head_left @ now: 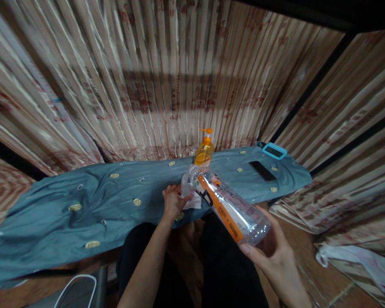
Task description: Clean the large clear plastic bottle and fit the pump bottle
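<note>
Over the near edge of the bench (51, 222), which is covered by a blue-grey cloth dotted with small yellow patches, the person holds a clear plastic bottle (227, 205) tilted, its base low and near, its neck pointing up and away. The right hand (272, 252) cups the base of the bottle from below, its grip closed around it, thumb lying along the near side. An orange strip runs along the bottle's label. The left hand (173, 203) rests at the bench edge by the bottle's neck, fingers closed on a piece of white cloth or paper (192, 201) that touches the neck; which of the two it is cannot be told. Just beyond the neck an orange pump bottle (204, 149) stands upright on the bench. Further right on the cloth lie a dark phone (262, 170) and, at the far right corner, a small device with a light blue frame (274, 150). Striped curtains (167, 77) hang behind the bench.
</note>
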Available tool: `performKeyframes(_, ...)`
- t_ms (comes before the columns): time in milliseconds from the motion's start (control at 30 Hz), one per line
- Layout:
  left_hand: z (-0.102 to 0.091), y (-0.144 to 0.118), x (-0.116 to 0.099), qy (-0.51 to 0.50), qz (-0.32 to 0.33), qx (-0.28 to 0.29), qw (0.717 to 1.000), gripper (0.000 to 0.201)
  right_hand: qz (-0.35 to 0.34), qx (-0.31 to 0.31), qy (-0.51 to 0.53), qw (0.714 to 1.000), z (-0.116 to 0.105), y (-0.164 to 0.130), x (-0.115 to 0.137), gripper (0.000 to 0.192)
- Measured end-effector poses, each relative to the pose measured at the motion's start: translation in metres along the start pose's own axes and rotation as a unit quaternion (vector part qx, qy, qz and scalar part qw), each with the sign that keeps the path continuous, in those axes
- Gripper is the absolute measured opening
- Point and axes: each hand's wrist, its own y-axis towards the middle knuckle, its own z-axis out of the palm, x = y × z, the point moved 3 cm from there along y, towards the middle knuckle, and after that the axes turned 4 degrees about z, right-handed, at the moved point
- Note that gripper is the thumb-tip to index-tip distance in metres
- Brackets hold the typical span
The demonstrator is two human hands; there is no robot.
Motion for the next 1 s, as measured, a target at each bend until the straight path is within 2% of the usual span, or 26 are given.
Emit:
performKeyframes(633,0.0024,0.0012,0.0015,0.002,-0.001,0.006,1.000,0.021,0.009,-0.009,-0.031,0.999,0.0009,0.0006,0.0095,0.084)
performKeyframes(1000,-0.0038,0.0001,-0.0034,-0.011,0.001,0.002,1.000,0.022,-0.004,-0.002,-0.022,1.000,0.0014,0.0012,0.0092,0.082)
